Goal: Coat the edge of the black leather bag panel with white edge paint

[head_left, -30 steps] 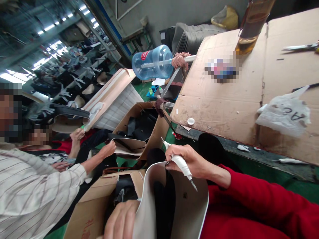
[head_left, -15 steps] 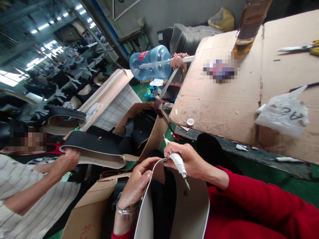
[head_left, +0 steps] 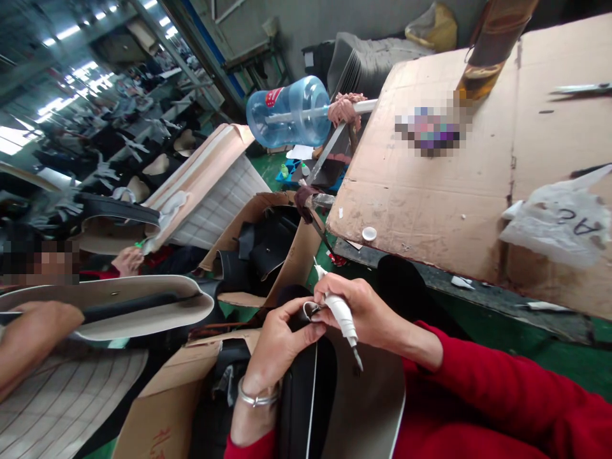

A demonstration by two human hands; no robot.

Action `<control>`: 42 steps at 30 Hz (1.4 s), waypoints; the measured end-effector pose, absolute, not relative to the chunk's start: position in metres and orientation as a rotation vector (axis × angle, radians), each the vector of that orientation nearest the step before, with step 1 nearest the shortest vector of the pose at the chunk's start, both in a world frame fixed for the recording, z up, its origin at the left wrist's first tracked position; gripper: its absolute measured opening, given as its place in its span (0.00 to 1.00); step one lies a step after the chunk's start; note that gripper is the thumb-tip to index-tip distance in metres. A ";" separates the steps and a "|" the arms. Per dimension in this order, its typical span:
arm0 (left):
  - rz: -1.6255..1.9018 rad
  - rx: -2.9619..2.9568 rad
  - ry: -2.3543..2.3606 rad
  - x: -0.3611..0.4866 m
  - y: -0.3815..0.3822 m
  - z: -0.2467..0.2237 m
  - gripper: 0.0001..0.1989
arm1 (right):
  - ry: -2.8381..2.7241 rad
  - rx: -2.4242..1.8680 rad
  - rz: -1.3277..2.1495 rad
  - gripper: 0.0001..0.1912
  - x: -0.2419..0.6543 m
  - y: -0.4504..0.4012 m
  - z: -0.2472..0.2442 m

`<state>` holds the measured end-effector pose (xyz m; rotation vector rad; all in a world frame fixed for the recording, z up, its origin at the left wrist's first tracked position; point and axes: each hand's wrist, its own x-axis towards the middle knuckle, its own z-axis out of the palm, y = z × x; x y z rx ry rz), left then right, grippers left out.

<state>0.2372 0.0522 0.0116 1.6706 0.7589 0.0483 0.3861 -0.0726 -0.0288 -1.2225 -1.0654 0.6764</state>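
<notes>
A bent leather piece (head_left: 366,389), black on one face and pale on the other, hangs over my lap. My left hand (head_left: 284,341) is closed on its upper edge, thumb and fingers pinching a curled part. My right hand (head_left: 361,309) is closed round a pointed tool (head_left: 340,312) with a white-wrapped handle; a thin tip shows at its upper end and a metal point at its lower end. The right fingertips meet the same leather edge beside my left fingers, and they partly hide the spot where both hands come together.
A cardboard-covered table (head_left: 421,210) bears a small white cap (head_left: 369,234), a plastic bag (head_left: 559,220) and scissors (head_left: 581,89). An open carton (head_left: 291,255) holds black pieces; another carton (head_left: 162,395) stands nearer. A co-worker's arm (head_left: 38,338) and a similar pale-lined piece (head_left: 157,315) are at left.
My left hand has shifted right and turned over, curling the leather edge, so more black face shows. My right hand stays nearly still. The co-worker's piece has swung down and left.
</notes>
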 end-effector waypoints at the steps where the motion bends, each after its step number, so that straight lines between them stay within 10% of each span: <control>1: 0.049 1.646 0.766 0.238 0.052 0.012 0.18 | -1.041 -1.220 0.676 0.08 0.385 -0.072 -0.029; 23: 0.221 1.514 0.896 0.232 0.039 0.000 0.11 | -0.744 -1.019 0.925 0.20 0.384 -0.071 -0.032; 36: 0.239 1.165 0.900 0.248 0.031 -0.010 0.13 | -0.984 -1.200 0.636 0.04 0.401 -0.079 -0.035; 42: 0.163 1.125 0.912 0.258 0.036 -0.018 0.15 | -0.987 -1.410 0.335 0.17 0.452 -0.111 -0.038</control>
